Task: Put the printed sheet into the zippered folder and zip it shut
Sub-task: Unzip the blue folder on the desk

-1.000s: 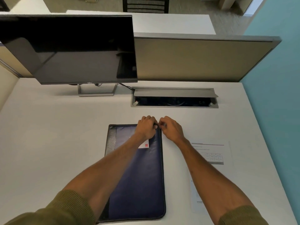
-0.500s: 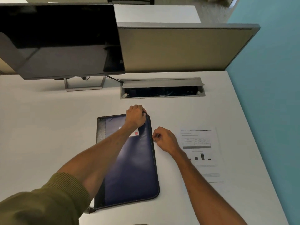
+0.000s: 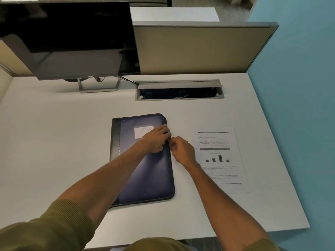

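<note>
A dark blue zippered folder (image 3: 152, 174) lies flat and closed on the white desk (image 3: 54, 142), a white label (image 3: 140, 131) near its top. My left hand (image 3: 156, 138) rests on the folder's upper right part, fingers curled at its right edge. Just beside it, my right hand (image 3: 182, 150) pinches at that same edge, where the zipper runs; the pull itself is hidden by my fingers. The printed sheet (image 3: 221, 171), with a table and a bar chart, lies flat on the desk to the right of the folder, apart from it.
A dark monitor (image 3: 68, 37) on a metal stand fills the back left. An open cable hatch (image 3: 179, 91) sits in the desk behind the folder, before a beige partition (image 3: 199, 49). A blue wall (image 3: 299, 87) borders the desk's right edge.
My right hand has travelled from the folder's top right corner down along its right edge. My left hand has followed from the corner to the upper right edge.
</note>
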`<state>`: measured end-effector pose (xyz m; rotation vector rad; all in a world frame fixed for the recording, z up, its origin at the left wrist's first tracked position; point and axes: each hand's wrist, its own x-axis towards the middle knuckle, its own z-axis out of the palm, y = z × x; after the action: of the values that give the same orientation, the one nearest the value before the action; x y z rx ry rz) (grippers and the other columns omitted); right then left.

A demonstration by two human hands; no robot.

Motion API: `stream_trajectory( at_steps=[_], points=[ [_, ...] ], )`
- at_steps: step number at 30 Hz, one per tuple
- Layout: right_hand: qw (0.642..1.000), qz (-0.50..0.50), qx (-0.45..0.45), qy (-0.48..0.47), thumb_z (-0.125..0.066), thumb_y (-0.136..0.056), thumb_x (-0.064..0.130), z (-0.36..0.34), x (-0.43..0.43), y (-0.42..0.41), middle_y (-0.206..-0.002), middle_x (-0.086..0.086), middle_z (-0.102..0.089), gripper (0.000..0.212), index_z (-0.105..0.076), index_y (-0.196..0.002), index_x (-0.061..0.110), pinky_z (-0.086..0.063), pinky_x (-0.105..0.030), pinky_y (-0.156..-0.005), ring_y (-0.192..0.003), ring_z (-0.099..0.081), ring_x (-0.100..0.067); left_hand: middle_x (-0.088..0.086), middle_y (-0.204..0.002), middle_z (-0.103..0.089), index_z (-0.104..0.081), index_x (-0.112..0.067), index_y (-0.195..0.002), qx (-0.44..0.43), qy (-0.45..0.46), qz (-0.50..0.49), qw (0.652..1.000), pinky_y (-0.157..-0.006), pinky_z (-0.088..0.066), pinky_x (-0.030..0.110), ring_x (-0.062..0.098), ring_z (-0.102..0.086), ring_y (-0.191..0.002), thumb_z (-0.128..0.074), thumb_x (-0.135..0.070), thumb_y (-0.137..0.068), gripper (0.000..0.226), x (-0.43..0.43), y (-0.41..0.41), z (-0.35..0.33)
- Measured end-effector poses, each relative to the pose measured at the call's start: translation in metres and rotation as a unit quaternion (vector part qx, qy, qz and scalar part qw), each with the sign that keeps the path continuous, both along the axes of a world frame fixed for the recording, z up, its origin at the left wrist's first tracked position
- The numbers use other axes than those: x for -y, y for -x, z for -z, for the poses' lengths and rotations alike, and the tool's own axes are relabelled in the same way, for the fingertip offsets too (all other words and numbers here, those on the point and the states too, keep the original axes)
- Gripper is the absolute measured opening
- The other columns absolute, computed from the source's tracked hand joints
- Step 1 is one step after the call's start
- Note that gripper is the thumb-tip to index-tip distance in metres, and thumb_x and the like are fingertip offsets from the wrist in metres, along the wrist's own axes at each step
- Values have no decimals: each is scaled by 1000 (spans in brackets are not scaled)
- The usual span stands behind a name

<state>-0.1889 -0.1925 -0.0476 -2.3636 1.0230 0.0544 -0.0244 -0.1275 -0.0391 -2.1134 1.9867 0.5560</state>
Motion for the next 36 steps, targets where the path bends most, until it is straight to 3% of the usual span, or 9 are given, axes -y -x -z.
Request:
stream_trajectory(
  at_steps=[6,11,15,20,24,26,30,32,36],
  points=[
    [999,-11,4,-33,-62,-106,21,2,-21,29,-119,-2,-73,14,-72,-113,15,-59,-39,-95,-103,-71,-25,11,-177,-23,-39,-13,-161,47,1,-19,999,-137,-26,47,33,-11,-171,-58,-14,-102,62,-5,15,-9],
    [997,-18,14,-79,-69,-99,16,7,-43,67,-109,-3,-75,9,-74,-105,12,-61,-39,-89,-97,-71,-23,9,-176,-20,-44,-17,-153,54,-3,-51,997,-136,-27,48,33,-12,-170,-62,-14,-99,57,-10,26,-18],
    [995,-45,2,-88,-68,-94,10,11,-64,95,-100,-2,-74,6,-73,-97,12,-57,-37,-80,-92,-71,-25,7,-176,-17,-44,-20,-151,59,-21,-96,993,-127,-35,63,32,-18,-167,-64,-15,-99,56,-12,38,-27],
    [995,-49,18,-81,-69,-96,15,16,-89,126,-101,1,-73,6,-74,-98,15,-58,-38,-82,-89,-70,-21,9,-179,-7,-36,-25,-162,29,-18,-152,988,-130,-32,65,37,-18,-166,-64,-8,-101,69,-20,53,-27],
    [997,-54,30,-42,-63,-100,16,15,-94,130,-106,1,-71,9,-71,-102,16,-56,-40,-88,-93,-67,-20,6,-183,-5,-30,-30,-169,-3,-26,-90,996,-137,-25,56,34,-13,-171,-57,-22,-110,65,-35,72,-22],
    [998,-54,27,-25,-61,-102,20,16,-94,130,-111,1,-72,11,-70,-107,16,-55,-40,-94,-98,-67,-21,4,-184,-3,-26,-34,-170,-35,-18,-106,994,-139,-20,55,34,-11,-171,-60,-37,-109,70,-56,85,-17],
    [999,-29,20,-2,-59,-105,27,17,-104,133,-116,2,-72,17,-70,-115,19,-54,-39,-98,-104,-69,-21,-3,-184,15,-7,-44,-174,-38,-68,-34,996,-138,-6,65,34,9,-172,-66,-79,-90,109,-116,109,-1],
    [1000,-8,24,4,-57,-105,23,16,-108,133,-113,0,-71,16,-70,-113,19,-54,-39,-94,-101,-69,-23,-1,-182,24,3,-44,-174,0,-79,-8,997,-136,-4,70,36,16,-171,-71,-79,-85,122,-140,117,4],
    [999,23,24,3,-60,-103,19,13,-122,131,-112,-2,-71,12,-71,-108,16,-56,-38,-90,-98,-69,-25,4,-183,19,5,-35,-175,17,-61,-28,998,-133,-15,73,41,10,-171,-70,-61,-93,114,-157,123,2]
  ],
)
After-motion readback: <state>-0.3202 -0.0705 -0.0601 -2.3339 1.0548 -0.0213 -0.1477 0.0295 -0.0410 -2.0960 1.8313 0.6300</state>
